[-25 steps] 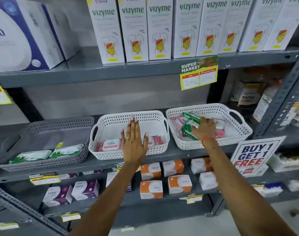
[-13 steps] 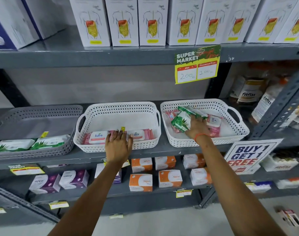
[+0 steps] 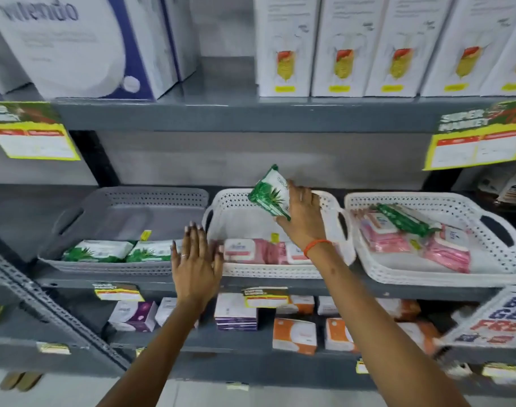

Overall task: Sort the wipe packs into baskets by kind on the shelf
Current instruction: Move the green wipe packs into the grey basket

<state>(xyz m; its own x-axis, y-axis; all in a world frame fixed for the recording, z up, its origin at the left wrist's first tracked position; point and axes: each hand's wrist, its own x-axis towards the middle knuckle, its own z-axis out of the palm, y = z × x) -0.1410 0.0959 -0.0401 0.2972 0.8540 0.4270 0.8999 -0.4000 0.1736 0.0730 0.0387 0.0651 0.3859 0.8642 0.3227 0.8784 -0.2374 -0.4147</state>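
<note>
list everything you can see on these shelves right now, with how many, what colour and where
Grey basket: one, middle shelf, left.
White baskets: two, centre and right.
Green wipe packs: two in the grey basket, at least one in the right basket, one held up.
Pink wipe packs: several, centre basket and right basket.
White boxes: a row, top shelf.
Orange, purple and white boxes: lower shelf.
Yellow price tags: shelf edges.
Left hand: open, empty.
Right hand: grip on the held green pack.

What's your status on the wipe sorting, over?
Right hand holds green pack above middle basket. Left hand open, empty. Grey basket unobstructed.
</note>
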